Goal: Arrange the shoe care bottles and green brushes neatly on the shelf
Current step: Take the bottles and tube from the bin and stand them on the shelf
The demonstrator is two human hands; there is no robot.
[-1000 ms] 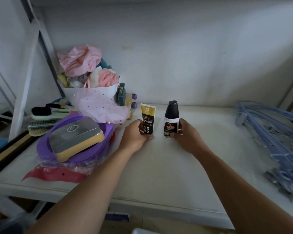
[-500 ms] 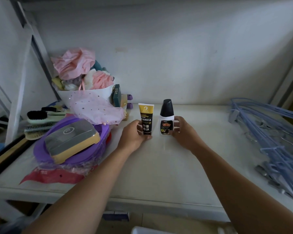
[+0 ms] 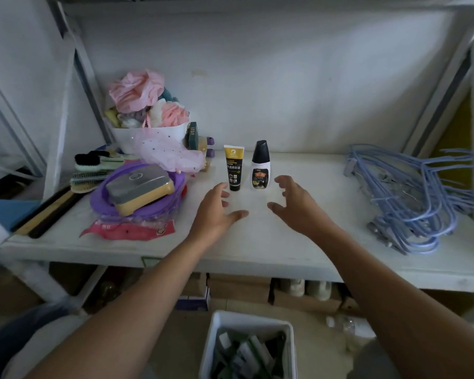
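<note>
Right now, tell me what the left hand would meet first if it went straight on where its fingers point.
Probably the yellow-and-black tube, standing upright just beyond the left hand, a little to its right; depth is unclear.

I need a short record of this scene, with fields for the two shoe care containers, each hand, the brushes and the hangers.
tube: yellow and black, upright on shelf
bottle: white, black cap, upright, right of tube, apart
left hand: open, near tube, holds nothing
right hand: open, near bottle, holds nothing
brushes: lying at far left
hangers: blue pile at right
</note>
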